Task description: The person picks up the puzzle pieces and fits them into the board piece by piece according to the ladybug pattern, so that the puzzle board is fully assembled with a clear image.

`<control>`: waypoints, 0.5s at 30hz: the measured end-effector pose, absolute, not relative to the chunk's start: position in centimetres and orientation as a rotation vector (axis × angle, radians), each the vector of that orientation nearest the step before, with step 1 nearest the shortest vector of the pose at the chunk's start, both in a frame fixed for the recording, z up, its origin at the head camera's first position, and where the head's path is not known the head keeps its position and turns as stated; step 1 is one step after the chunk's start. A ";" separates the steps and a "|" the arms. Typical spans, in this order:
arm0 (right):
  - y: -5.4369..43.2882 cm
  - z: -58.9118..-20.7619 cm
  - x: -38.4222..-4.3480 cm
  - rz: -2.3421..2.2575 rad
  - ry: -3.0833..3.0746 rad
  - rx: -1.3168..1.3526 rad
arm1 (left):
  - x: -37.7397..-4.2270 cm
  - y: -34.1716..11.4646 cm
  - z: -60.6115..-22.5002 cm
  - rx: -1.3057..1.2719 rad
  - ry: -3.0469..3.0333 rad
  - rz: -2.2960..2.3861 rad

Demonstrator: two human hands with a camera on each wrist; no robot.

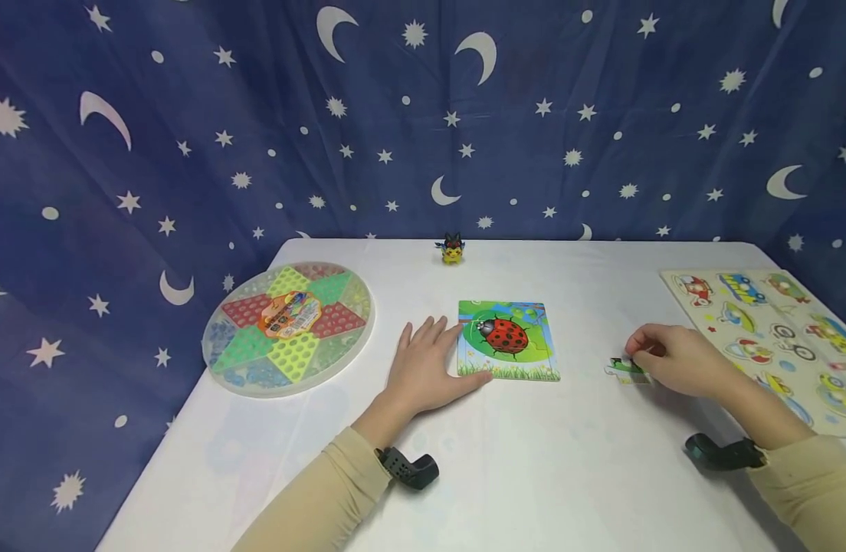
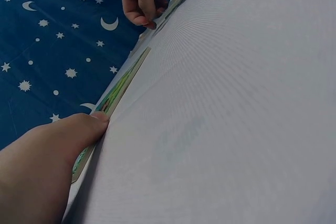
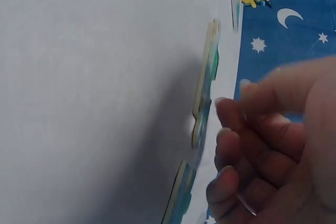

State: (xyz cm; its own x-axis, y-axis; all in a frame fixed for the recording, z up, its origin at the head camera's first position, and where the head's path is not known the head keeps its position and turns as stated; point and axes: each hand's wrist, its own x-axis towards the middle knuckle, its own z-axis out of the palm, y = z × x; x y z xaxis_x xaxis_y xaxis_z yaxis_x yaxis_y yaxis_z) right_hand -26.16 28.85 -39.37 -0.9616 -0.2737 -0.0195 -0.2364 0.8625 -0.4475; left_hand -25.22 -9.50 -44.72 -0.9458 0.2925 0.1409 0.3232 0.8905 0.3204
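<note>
A square ladybug jigsaw puzzle (image 1: 503, 337) lies on the table, with grass and flowers along its near edge. My left hand (image 1: 426, 369) rests at its left side, fingers spread on the cloth and thumb on the near-left corner; the left wrist view shows that thumb (image 2: 86, 129) on the puzzle's edge. Off to the right, my right hand (image 1: 678, 359) hovers with bent fingers right by a green and white puzzle piece (image 1: 625, 369). In the right wrist view, flat pieces (image 3: 205, 82) lie on the cloth beside the fingertips, and nothing shows between those fingers.
A round Chinese checkers board (image 1: 288, 330) lies at the left. A wooden vehicle puzzle board (image 1: 754, 310) covers the right side, partly behind the right forearm. One small yellow figurine (image 1: 452, 251) stands at the back, before a blue star-patterned curtain (image 1: 395, 115).
</note>
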 end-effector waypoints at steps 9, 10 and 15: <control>29.7 -38.8 -25.9 -0.620 2.893 -0.481 | -25.3 -9.5 -44.6 -0.475 -2.990 -0.500; 29.7 -38.8 -25.9 -0.610 2.882 -0.494 | -25.3 -9.5 -44.5 -0.474 -2.991 -0.500; 29.7 -38.7 -25.5 -0.555 2.850 -0.539 | -25.2 -9.4 -44.6 -0.473 -2.992 -0.506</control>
